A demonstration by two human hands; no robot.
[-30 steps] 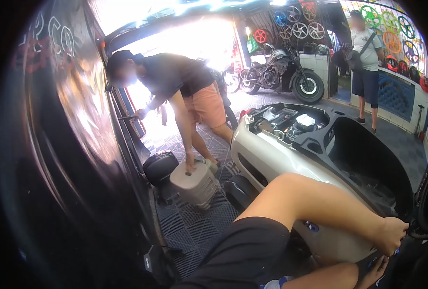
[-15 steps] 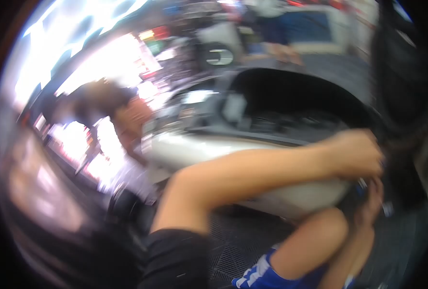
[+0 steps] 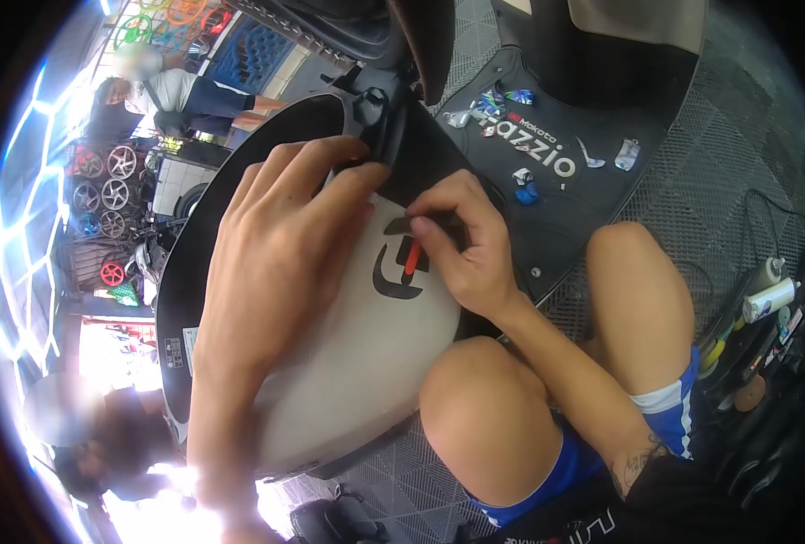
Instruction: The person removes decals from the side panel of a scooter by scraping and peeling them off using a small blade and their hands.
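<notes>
The view has swung from across the shop to straight above the pale scooter panel [image 3: 353, 367], and the two hands, close together a second ago, now stand apart over its narrow end. That brings the handwork into plain sight around a dark emblem [image 3: 393, 288] with an orange strip [image 3: 412, 257] beside it. The right hand [image 3: 469, 240] has its grip together, thumb and forefinger pinched on a thin dark piece [image 3: 409, 227] lying just over the emblem. The left hand [image 3: 271, 236] arches over the panel, fingers bent; their undersides are hidden, so whether that grip holds anything I cannot tell. The right hand covers part of the emblem's edge, and whether the thin dark piece belongs to it is unclear. Shiny scraps [image 3: 628, 154] on the foot mat [image 3: 634, 186] are too small to identify, and a person [image 3: 117, 435] at lower left is blurred.
</notes>
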